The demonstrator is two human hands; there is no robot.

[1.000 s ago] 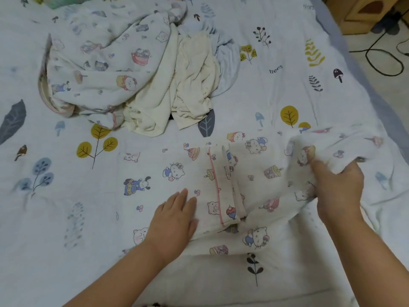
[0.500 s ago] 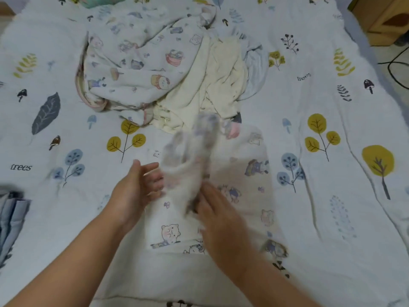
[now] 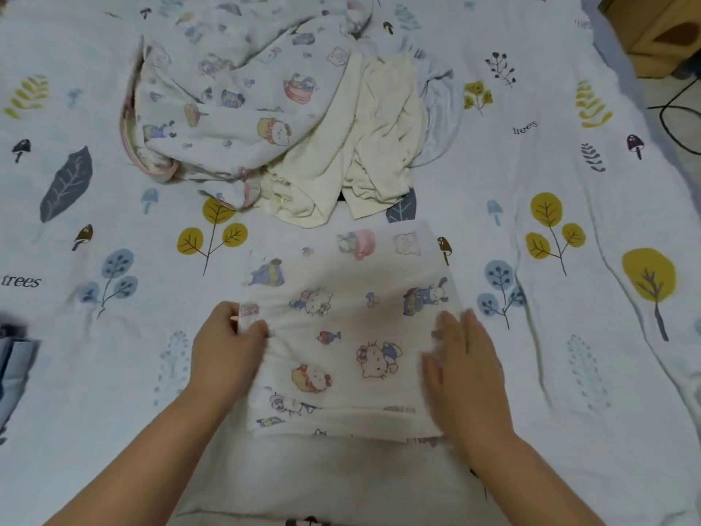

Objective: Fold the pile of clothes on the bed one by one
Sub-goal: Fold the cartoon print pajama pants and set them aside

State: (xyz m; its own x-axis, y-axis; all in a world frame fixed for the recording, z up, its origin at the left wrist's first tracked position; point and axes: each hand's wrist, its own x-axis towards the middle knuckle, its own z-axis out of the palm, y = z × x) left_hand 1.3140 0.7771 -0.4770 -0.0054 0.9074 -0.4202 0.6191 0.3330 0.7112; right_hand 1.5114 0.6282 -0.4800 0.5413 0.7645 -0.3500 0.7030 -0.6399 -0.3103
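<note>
So we've got the cartoon-print garment (image 3: 352, 328) laid out flat on the bed (image 3: 569, 373) right in front of us, already down to a neat rectangle, and both hands are on it. Our left hand (image 3: 225, 349) is curled around the left edge, thumb on top and fingers tucked under as far as we can tell, basically pinching that side so the layers don't slide apart. Our right hand (image 3: 464, 368) is flat, fingers straight and loose, palm resting on the right edge, which looks like pressing or smoothing rather than gripping anything. Makes sense to us: one side anchored, the other flattened, so the fold stays square. It's a bit motion-blurred on the right, so we can't swear how hard it's pressing. The pile of clothes (image 3: 280, 119) sits further up the bed, well apart from our hands, with a big printed piece on the left, a cream one (image 3: 375, 161) draped in the middle and something pale blue (image 3: 442, 119) peeking out behind. Over at the left edge of the view there's a folded blue item (image 3: 15, 370), probably our done stack. We'd guess one more fold, or just moving this one aside.
</note>
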